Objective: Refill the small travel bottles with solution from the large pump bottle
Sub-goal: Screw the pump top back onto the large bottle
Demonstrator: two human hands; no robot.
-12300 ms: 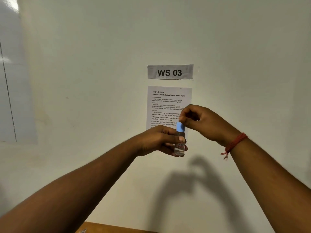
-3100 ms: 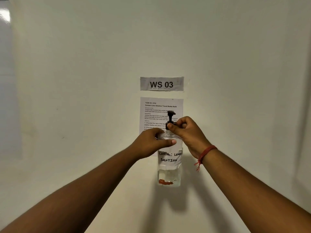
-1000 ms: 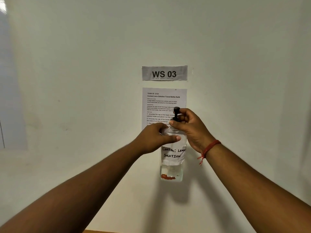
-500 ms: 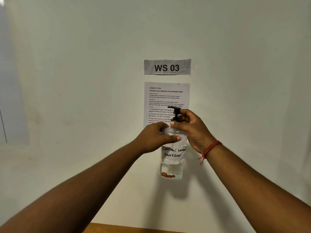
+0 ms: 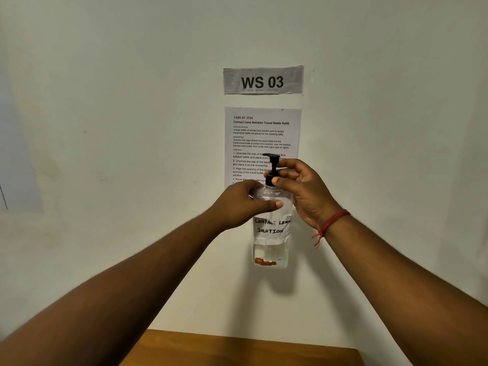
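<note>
Two hands unscrewing the pump, bottle held in air above the bench point(image 5: 237, 347).
Left hand point(image 5: 237, 204) wraps the large pump bottle point(image 5: 272, 233); right hand point(image 5: 303, 191) pinches the pump collar point(image 5: 271, 178). Best kept upright, twisting only the collar. Clear solution fills just the base.

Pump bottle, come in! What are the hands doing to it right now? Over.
Left hand grips the pump bottle at its shoulder, held up in the air. Right hand pinches the black pump collar. No travel bottle in view. Nothing in the way.
</note>
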